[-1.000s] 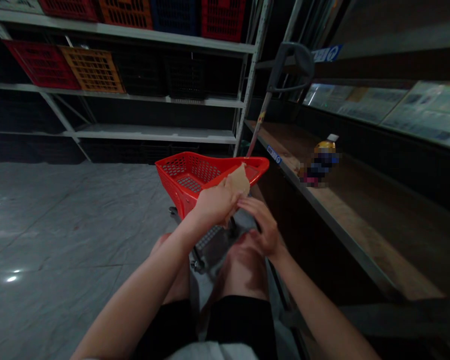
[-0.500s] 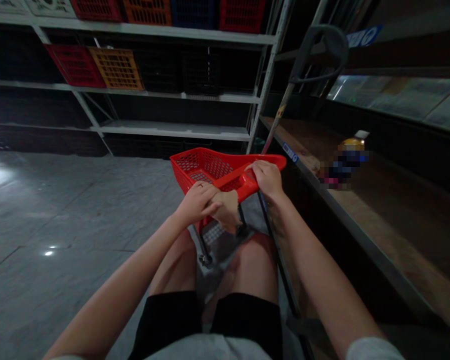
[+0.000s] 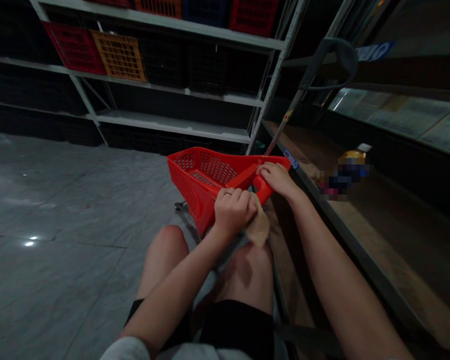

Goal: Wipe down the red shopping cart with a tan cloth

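A red plastic shopping cart (image 3: 184, 191) with perforated walls stands before my knees. My left hand (image 3: 233, 210) is closed around a tan cloth (image 3: 259, 227), held at the cart's near handle bar; the loose end of the cloth hangs over my knee. My right hand (image 3: 275, 177) grips the right part of the red handle, fingers curled over its top. A ring shows on a left finger. The cart's lower frame is mostly hidden behind my arms and legs.
Metal racks (image 3: 172, 127) with coloured crates such as a yellow one (image 3: 120, 56) stand ahead. On the right, a wooden shelf (image 3: 390, 225) bears a bottle (image 3: 354, 156), partly pixelated. A long-handled tool with a grey grip (image 3: 330, 65) leans by the rack corner. Grey floor lies left.
My left hand has moved right along the handle with the cloth and closed more tightly on it. The cart has turned slightly, and my right hand has shifted a little to the right.
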The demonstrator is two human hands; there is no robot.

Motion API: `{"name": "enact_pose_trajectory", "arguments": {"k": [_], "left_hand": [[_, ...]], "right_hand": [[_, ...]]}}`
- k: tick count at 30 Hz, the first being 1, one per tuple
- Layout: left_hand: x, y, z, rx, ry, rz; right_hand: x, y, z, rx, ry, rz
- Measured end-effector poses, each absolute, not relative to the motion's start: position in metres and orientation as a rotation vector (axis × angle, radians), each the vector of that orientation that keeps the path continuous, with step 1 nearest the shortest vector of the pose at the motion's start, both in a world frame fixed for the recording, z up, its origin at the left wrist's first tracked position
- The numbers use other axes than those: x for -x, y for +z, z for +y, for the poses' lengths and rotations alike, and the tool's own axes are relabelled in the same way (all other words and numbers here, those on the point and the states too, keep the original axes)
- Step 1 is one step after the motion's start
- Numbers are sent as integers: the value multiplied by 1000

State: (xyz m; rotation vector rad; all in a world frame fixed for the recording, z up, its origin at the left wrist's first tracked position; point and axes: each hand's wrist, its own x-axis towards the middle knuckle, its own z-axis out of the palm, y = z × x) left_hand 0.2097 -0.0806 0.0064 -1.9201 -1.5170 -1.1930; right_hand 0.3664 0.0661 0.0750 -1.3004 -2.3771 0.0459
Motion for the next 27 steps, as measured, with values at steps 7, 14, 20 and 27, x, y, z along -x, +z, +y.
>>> {"name": "enact_pose_trajectory", "arguments": {"k": [7, 14, 20, 27], "left_hand": [[-163, -19, -45, 2473, -894, -1068], [-65, -75, -1, 2048, -1150, -1607], [-119, -33, 1, 1859, -1164, -1921], [-198, -18, -53, 2080, -1193, -1551]], "right_hand": [[-358, 78, 29, 1181, 215, -2542], [-388, 92, 24, 1019, 598, -2230], [-371, 90, 29, 1040, 589, -2182], [-368, 102, -8, 1178, 67, -2379]]}}
